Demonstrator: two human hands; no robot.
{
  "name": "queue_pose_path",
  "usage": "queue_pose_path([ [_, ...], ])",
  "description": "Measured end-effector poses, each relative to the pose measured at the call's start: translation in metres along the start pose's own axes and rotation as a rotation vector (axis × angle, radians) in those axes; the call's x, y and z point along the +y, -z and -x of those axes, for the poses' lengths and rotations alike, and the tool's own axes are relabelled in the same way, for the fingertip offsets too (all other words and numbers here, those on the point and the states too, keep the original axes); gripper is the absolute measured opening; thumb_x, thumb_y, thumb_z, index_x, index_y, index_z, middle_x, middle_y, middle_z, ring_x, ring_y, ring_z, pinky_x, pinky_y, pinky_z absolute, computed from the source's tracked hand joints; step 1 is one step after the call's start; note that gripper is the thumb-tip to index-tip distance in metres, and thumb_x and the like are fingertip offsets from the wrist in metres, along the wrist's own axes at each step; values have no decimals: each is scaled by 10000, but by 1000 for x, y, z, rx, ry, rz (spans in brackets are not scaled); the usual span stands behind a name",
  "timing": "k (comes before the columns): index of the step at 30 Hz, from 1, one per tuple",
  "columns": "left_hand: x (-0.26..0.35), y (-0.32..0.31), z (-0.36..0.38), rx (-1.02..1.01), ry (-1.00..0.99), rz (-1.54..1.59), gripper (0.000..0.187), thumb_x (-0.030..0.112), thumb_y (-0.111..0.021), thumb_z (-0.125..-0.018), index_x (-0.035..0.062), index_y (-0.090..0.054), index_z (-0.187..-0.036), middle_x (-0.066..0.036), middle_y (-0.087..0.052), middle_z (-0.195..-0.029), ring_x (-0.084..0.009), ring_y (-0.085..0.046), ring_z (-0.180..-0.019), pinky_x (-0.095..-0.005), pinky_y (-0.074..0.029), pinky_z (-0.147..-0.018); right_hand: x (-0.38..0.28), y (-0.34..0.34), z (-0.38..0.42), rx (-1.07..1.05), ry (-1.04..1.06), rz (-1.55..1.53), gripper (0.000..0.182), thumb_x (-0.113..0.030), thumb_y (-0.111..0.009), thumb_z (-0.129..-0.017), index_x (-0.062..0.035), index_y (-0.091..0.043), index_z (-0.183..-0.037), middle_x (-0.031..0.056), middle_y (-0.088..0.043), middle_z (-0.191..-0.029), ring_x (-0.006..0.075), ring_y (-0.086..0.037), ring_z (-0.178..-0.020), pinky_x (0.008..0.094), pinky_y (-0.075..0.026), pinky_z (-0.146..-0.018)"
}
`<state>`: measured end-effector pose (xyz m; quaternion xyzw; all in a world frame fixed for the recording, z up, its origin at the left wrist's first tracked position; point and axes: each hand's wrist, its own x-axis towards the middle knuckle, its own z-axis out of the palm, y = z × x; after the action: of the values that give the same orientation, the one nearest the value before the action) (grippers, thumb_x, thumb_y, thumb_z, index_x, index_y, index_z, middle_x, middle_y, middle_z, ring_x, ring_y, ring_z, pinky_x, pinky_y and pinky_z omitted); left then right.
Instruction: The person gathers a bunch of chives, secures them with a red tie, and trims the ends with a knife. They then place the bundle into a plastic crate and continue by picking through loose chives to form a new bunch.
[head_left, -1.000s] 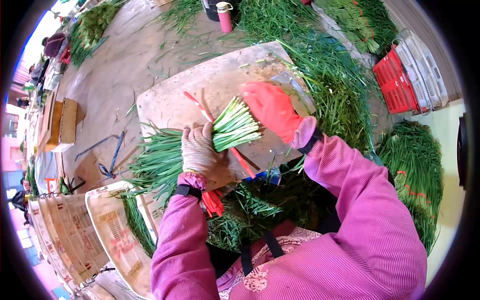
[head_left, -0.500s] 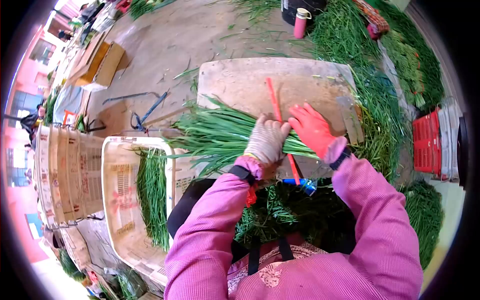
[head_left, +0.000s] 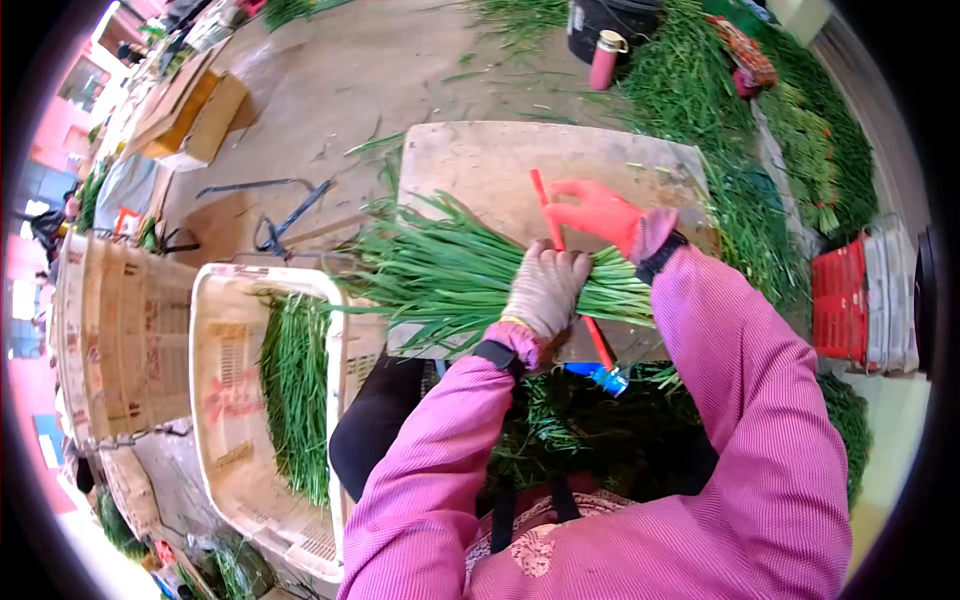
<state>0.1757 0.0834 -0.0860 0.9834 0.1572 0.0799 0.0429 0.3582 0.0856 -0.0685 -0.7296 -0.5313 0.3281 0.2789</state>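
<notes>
Left hand (head_left: 545,290), knit glove, clamped around bundle of green chives (head_left: 450,272) (kept gathered) lying across board (head_left: 480,165); right hand (head_left: 598,212), at 1 o'clock from left, pinching red band (head_left: 545,205) for tying; crate (head_left: 230,400) at 8 o'clock.

the left hand (head_left: 545,290) hides the bundle's (head_left: 450,270) middle, and the red strip (head_left: 597,345) passes out of sight beneath both.

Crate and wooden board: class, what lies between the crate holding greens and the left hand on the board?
Head view: leafy tips of the gripped bundle of greens span from crate to left hand.
</notes>
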Motion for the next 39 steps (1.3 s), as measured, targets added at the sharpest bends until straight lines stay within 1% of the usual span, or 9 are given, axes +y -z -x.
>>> queue_pose_path([
  [4,-1,-14,3,13,-4,-40,473,312,-605,-820,112,-514,-1239,-82,-613,-1067,-253,-590,-1021,-440,-393,-1015,-12,9,-12,-113,-14,-8,701,-431,-689,-822,41,-541,-1317,231,-590,-1298,314,-584,-1178,368,-445,-1015],
  [9,1,-8,4,-62,17,-9,540,291,-660,-777,116,-496,-1262,-93,-607,-1047,-279,-584,-1029,-442,-376,-1041,0,-12,-36,-151,-14,72,426,-353,-694,-821,-30,-690,-1098,127,-707,-1023,232,-670,-907,358,-513,-824],
  [16,-4,2,6,-54,46,18,674,365,-724,-724,124,-481,-1304,-81,-605,-1078,-266,-576,-1071,-454,-366,-1064,39,19,-17,92,-68,-41,239,-284,-607,-826,-102,-750,-886,128,-711,-896,282,-669,-847,382,-512,-792],
  [21,-9,-2,-6,-121,41,-64,663,402,-727,-740,147,-487,-1303,-66,-614,-1091,-256,-579,-1078,-460,-362,-1069,38,24,-5,86,-51,-150,237,-221,-577,-871,-53,-738,-913,120,-712,-881,225,-681,-810,341,-529,-761],
  [23,-8,0,-9,-153,69,-60,678,417,-738,-729,153,-489,-1302,-62,-616,-1098,-247,-582,-1086,-462,-354,-1076,31,11,-4,60,-189,-663,221,-140,-547,-899,12,-706,-915,108,-706,-855,202,-682,-748,314,-542,-698],
  [30,-5,7,-4,-129,68,-1,697,420,-756,-716,158,-489,-1304,-60,-616,-1112,-246,-585,-1091,-472,-349,-1082,42,-1,-3,100,-274,-732,176,-111,-575,-927,43,-652,-963,122,-690,-935,219,-694,-844,344,-596,-715],
  [36,-7,-3,-10,-93,82,-15,670,419,-750,-723,141,-510,-1283,-72,-634,-1106,-258,-592,-1086,-439,-388,-1042,75,-8,-12,13,241,-261,242,-254,-625,-887,-35,-694,-962,138,-707,-914,232,-690,-781,374,-554,-681],
  [38,-8,-3,-14,-128,101,29,656,425,-747,-723,133,-528,-1270,-73,-638,-1105,-261,-597,-1069,-436,-403,-1009,52,2,0,59,-248,-534,350,-300,-646,-868,-28,-668,-1088,162,-702,-988,306,-679,-892,406,-542,-810],
  [39,-9,-5,-13,-108,92,19,676,432,-753,-709,128,-535,-1273,-71,-640,-1106,-264,-598,-1054,-432,-407,-983,38,8,7,61,-247,-533,350,-300,-646,-868,-28,-668,-1088,162,-702,-988,306,-679,-892,406,-542,-810],
])
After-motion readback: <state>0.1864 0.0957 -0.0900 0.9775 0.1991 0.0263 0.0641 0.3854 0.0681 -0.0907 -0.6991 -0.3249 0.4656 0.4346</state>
